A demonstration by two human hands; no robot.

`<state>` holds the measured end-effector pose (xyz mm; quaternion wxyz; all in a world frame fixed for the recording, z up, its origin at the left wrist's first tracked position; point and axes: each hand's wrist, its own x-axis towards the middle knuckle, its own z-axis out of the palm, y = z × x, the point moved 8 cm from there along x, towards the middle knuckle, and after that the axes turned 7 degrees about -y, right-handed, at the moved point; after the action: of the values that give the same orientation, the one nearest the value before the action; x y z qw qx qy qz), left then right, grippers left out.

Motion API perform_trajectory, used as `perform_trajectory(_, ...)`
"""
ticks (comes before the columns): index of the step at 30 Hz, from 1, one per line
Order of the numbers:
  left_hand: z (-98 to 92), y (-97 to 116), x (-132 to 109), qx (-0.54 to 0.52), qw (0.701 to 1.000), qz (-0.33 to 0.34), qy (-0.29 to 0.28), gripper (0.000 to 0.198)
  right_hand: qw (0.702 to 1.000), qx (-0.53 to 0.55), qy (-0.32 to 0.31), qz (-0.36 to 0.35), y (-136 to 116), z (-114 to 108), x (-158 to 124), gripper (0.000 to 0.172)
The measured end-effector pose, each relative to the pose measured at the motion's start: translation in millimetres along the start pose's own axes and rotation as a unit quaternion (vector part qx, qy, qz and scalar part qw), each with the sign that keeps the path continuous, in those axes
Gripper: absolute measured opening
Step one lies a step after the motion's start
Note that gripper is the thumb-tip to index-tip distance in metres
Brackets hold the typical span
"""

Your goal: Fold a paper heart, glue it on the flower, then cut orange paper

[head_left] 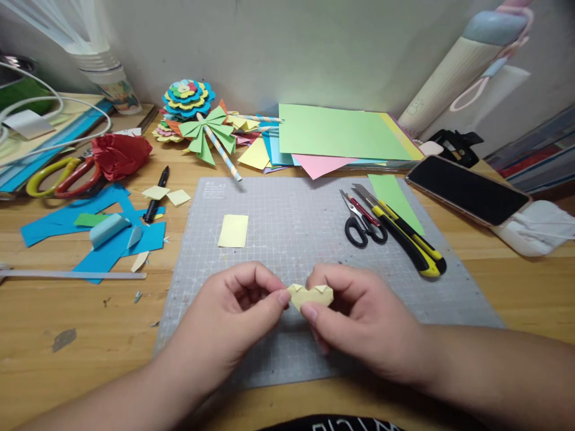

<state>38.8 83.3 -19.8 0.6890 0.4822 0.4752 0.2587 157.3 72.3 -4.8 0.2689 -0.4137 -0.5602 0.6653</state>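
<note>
A small pale yellow folded paper heart is held up over the grey cutting mat. Its two upper lobes have little folded-down corners. My left hand pinches the heart's left edge between thumb and finger. With the thumb on its front and the fingers behind it, my right hand grips the lower right part. The fingers behind the paper are partly hidden. Beyond my left hand, a pale yellow paper rectangle lies flat on the mat.
Black-handled scissors and a yellow-black utility knife lie on the mat's right. Beyond are green paper sheets and a paper flower. Blue paper scraps and a black pen lie left; a phone lies right.
</note>
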Motion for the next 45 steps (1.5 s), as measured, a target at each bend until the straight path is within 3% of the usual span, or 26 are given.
perform_trajectory(3,-0.1,3,-2,0.018,1.000,0.007,0.010,0.016,0.998,-0.044,0.020,-0.032,-7,-3,-1,0.024)
perform_trajectory(9,-2.5,4,-3,0.016,1.000,0.013,0.005,0.009,0.999,-0.014,0.023,0.026,5,-5,-1,0.022)
perform_trajectory(20,4.7,3,-6,0.072,0.997,0.021,0.012,0.013,0.970,-0.197,-0.002,-0.140,-22,8,-8,0.025)
perform_trajectory(25,5.4,-6,-3,-0.078,0.995,-0.008,-0.056,0.017,0.999,-0.045,0.017,-0.010,-1,-4,-4,0.025)
perform_trajectory(27,8.5,-8,-2,-0.137,0.986,-0.021,-0.093,0.017,0.998,0.055,-0.003,0.034,11,-3,-2,0.025)
perform_trajectory(30,10.0,-10,0,-0.166,0.979,-0.036,-0.113,0.014,0.988,0.142,-0.031,0.048,18,0,-1,0.025)
perform_trajectory(45,11.0,-14,0,-0.144,0.981,-0.067,-0.111,0.019,0.994,0.093,-0.021,0.058,12,2,-2,0.032)
